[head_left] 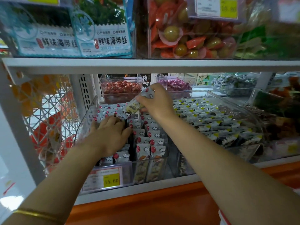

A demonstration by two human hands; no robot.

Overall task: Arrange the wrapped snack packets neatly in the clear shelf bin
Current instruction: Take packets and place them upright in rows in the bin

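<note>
The clear shelf bin (86, 117) on the lower shelf (162, 187) looks, by my judgement, a little past halfway sorted. Below and in front of the right fingers, two rows of snack packets (148, 143) stand upright and overlapped, running down to the bin's front wall; that part reads as done. Under the left fingers the packets lie flatter and looser. Beyond those fingertips, toward the back wall, they are a jumble that needs straightening.

The left hand (108, 135) rests palm-down on that looser side, its fingers (112, 120) fairly straight and spread, pressing on packets but gripping none. The right hand (158, 101) hovers over the rear of the bin, fingers (143, 99) curled round a held bundle (134, 107) of packets, not yet set into a row.
</note>
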